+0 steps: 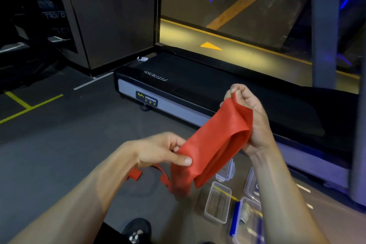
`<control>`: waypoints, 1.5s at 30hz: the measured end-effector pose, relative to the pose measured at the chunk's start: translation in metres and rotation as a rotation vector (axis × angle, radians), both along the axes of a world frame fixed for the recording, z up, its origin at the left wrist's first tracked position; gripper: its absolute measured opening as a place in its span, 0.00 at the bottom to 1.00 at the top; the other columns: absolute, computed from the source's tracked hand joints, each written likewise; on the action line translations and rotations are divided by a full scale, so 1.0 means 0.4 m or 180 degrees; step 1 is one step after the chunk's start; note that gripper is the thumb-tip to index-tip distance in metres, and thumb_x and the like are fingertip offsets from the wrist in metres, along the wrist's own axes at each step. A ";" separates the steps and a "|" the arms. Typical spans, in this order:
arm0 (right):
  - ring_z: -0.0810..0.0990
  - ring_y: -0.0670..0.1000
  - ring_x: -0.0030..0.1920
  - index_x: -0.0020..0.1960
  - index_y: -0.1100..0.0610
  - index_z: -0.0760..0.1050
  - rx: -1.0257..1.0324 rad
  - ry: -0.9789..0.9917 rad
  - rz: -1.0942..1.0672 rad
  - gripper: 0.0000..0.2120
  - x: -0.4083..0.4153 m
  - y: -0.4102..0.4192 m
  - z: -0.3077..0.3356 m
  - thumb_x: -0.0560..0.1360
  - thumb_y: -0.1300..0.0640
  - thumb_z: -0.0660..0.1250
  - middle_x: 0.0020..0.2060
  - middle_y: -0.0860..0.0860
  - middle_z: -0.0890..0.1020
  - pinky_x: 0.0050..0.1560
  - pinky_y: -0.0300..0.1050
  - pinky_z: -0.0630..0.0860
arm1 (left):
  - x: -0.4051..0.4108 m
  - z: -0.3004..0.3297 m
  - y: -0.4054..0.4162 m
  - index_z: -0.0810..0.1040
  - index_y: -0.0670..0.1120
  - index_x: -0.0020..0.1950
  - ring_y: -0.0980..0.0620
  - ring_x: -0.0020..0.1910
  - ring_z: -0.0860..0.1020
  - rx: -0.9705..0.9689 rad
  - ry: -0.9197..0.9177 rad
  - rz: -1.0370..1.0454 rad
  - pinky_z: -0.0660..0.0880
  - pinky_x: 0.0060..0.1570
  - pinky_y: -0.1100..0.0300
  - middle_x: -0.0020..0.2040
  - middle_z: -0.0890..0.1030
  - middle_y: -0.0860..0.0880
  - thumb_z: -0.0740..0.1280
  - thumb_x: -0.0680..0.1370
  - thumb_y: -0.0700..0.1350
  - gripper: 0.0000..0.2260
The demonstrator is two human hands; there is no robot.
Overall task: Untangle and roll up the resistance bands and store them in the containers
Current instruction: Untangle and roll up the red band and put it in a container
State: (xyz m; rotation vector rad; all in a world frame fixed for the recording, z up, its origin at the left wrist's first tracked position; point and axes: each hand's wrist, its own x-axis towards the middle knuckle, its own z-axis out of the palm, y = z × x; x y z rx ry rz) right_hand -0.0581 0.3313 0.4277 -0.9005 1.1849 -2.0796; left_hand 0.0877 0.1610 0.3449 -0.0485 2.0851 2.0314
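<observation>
While hand-held, red band (213, 144) above containers (217, 202)

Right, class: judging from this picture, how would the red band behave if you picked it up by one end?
Probably floppy: the red band sags and folds between the left hand and right hand. Likely light, since fingertip pinches hold it up. Its loose end would probably dangle, as the lower part already hangs limp.

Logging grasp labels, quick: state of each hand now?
Left hand: pinching the lower part of the red resistance band.
Right hand: gripping the band's upper end.
</observation>
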 end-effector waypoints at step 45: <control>0.72 0.47 0.33 0.49 0.53 0.75 0.0436 0.0505 -0.0754 0.04 -0.091 0.058 -0.058 0.81 0.54 0.65 0.37 0.51 0.73 0.34 0.43 0.71 | 0.022 0.034 -0.033 0.85 0.44 0.52 0.59 0.42 0.81 0.0182 0.0318 0.0053 0.77 0.47 0.64 0.43 0.85 0.52 0.67 0.81 0.40 0.07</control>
